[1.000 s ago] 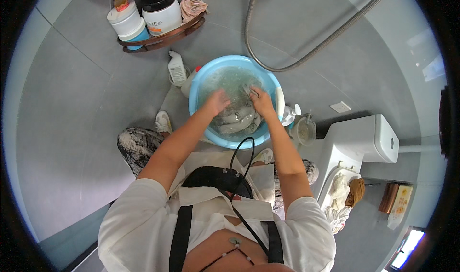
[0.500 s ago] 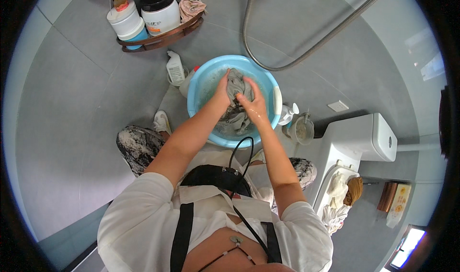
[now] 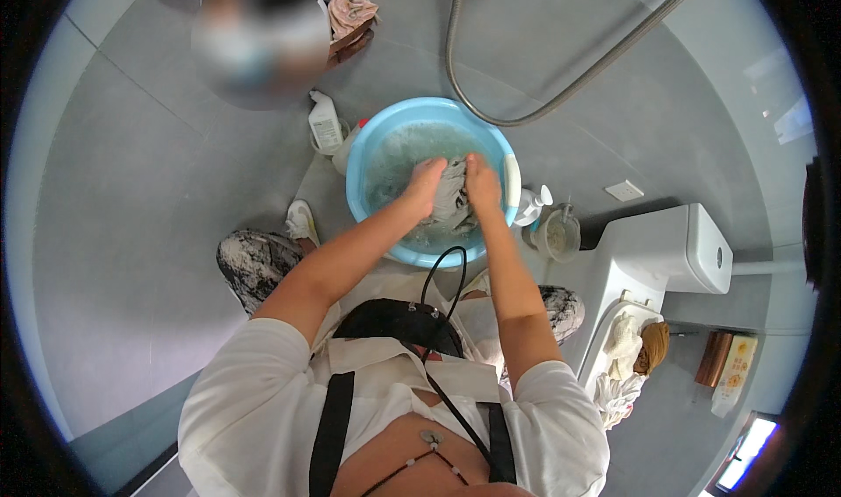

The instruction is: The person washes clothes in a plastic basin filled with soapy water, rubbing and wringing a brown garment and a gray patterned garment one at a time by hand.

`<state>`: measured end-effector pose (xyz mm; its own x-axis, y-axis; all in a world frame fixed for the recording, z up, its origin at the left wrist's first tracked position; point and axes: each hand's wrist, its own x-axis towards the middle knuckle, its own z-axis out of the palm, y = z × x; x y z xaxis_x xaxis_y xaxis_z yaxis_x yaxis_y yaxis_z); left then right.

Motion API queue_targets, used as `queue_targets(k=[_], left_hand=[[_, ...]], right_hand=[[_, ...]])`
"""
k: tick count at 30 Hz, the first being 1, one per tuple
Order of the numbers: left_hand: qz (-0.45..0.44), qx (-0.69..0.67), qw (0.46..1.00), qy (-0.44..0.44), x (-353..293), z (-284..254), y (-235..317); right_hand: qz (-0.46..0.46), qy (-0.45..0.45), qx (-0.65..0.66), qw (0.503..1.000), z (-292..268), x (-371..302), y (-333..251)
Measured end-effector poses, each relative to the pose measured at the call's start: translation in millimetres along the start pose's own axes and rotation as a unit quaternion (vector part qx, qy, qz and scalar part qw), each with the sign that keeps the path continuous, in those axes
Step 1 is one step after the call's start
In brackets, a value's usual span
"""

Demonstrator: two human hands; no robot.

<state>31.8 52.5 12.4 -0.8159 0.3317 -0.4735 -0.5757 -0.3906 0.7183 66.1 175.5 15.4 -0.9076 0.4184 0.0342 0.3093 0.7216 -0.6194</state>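
A light blue round basin (image 3: 357,169) in front of me holds cloudy, sudsy water (image 3: 401,151). In it lies a bunched wet grey cloth garment (image 3: 450,197), partly under water. My left hand (image 3: 426,184) is closed on the garment's left side. On its right side, my right hand (image 3: 481,184) grips the fabric in a fist. The two hands are a short way apart, with the gathered fabric stretched between them. The garment's exact kind cannot be made out.
A metal shower hose (image 3: 578,99) hangs beyond the basin. A white bottle (image 3: 325,125) stands left, a white pump bottle (image 3: 533,204) and clear tub (image 3: 558,236) right. Clothes (image 3: 624,348) lie on the toilet (image 3: 644,250). A pink cloth (image 3: 352,14) sits on the corner shelf, otherwise blurred.
Both hands have moved from the garment's upper part to its sides, lower and rightward. My right fingers, spread before, are now closed. The garment has shifted right and more water shows at left.
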Motion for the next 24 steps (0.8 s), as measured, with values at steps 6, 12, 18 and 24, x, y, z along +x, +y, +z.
queue_targets(k=[6, 12, 18, 24], left_hand=[[0.107, 0.235, 0.966, 0.013, 9.6, -48.9, 39.9], [0.213, 0.632, 0.744, -0.043, 17.2, -65.8, 15.5], [0.167, 0.646, 0.745, -0.019, 17.7, -59.4, 10.5], [0.170, 0.672, 0.721, 0.014, 30.0, -66.2, -4.8]], right_hand=[[-0.063, 0.008, 0.083, 0.995, -7.8, 8.6, 20.5], [-0.074, -0.129, -0.112, 0.982, 10.2, -11.4, 8.1], [0.004, -0.209, -0.178, 0.962, 12.5, -11.3, -10.8], [0.001, -0.241, -0.195, 0.951, 64.7, 2.1, 52.7]])
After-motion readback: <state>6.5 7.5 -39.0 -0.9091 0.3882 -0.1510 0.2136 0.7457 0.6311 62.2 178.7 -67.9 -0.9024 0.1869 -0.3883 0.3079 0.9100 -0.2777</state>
